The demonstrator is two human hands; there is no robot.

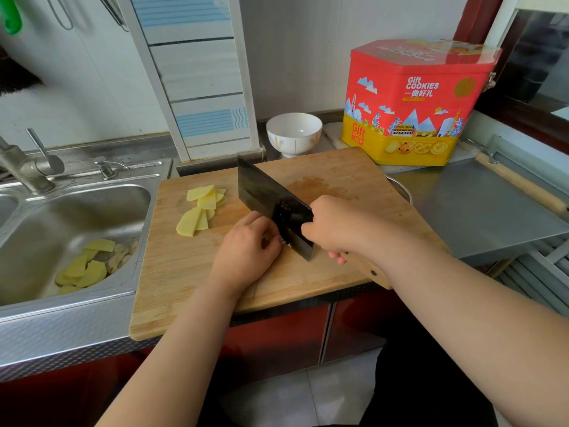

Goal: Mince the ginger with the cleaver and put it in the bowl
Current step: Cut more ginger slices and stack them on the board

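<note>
The red and yellow tin (412, 103) at the back of the counter read "Gift COOKIES" in white, with Chinese characters beneath and "Gift COOKIES" again on its yellow band; no other writing was legible. The right hand (331, 224) was closed around the cleaver (271, 201) where blade meets wooden handle, the forearm reaching in from the lower right; the blade stood on edge on the cutting board (308, 278). The left hand (246, 251) lay curled, fingers bunched against the blade's left face over the ginger (284, 241), barely visible there; pale slices (201, 209) lay farther left; the white bowl (294, 134) stood empty behind the board; more slices lay in the sink (77, 211).
</note>
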